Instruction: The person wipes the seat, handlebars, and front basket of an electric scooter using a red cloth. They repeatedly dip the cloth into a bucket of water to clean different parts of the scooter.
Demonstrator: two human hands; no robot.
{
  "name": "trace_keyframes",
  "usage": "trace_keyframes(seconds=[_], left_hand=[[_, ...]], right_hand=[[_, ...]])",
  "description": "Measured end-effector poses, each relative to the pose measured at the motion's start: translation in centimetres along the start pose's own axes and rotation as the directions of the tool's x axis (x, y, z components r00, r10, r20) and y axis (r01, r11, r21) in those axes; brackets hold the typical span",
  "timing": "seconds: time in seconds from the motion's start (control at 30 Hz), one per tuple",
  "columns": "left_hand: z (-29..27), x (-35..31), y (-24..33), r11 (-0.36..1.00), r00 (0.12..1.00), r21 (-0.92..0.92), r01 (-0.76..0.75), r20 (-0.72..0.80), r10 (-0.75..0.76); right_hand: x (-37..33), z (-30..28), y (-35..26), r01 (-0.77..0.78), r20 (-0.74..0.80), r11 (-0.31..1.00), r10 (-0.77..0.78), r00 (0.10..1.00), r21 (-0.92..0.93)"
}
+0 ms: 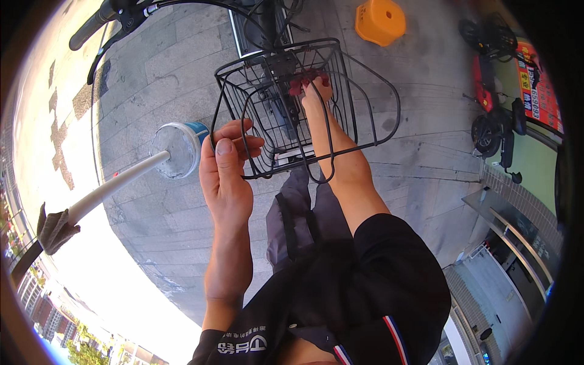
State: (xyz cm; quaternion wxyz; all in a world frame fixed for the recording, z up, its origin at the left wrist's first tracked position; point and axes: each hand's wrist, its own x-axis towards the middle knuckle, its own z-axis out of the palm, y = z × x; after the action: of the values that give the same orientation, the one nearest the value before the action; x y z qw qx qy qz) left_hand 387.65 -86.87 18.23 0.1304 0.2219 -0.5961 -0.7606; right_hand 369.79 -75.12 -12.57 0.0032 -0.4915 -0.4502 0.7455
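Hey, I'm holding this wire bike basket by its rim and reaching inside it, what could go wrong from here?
1. The left hand pinches only the near rim of the black wire basket, so the basket might tip or twist.
2. The right hand is deep inside at a red tool; the forearm could scrape on the wires.
3. If that tool slips loose, it may drop through the mesh onto the paving.

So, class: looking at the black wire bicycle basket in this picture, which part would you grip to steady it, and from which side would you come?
Grip the top rim wire of the wire basket at its near left corner, coming from the left and above. The rim is the thickest wire, it runs open and unobstructed there, and the left hand already has its fingers curled over it. The right hand reaches down inside.
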Motion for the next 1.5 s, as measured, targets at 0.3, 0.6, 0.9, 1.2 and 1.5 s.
trace_keyframes(seconds=[0.3,0.6,0.9,1.2,1.5], left_hand=[[-0.5,0.4,0.4,0.988,0.998,0.153,-0.01,0.059,0.001],[-1.1,1.1,1.7,0.974,0.996,0.225,0.02,0.075,-0.038],[-0.3,1.1,1.1,0.984,1.0,0.18,0.015,-0.024,-0.011],[-0.4,1.0,1.4,0.959,1.0,0.284,0.015,-0.017,-0.01],[-1.3,1.2,1.3,0.976,0.999,0.217,-0.017,0.038,0.009]], right_hand=[[-5.6,4.1,-4.2,0.685,0.119,0.72,-0.694,0.71,0.113],[-14.6,6.5,7.5,0.593,0.457,0.795,-0.482,0.748,-0.131],[-7.4,0.6,1.8,0.493,0.232,0.87,-0.477,0.848,-0.014],[-6.7,-0.3,3.4,0.394,0.534,0.649,0.022,0.845,-0.651],[-5.7,0.6,3.7,0.91,0.782,0.321,-0.482,0.394,-0.261]])
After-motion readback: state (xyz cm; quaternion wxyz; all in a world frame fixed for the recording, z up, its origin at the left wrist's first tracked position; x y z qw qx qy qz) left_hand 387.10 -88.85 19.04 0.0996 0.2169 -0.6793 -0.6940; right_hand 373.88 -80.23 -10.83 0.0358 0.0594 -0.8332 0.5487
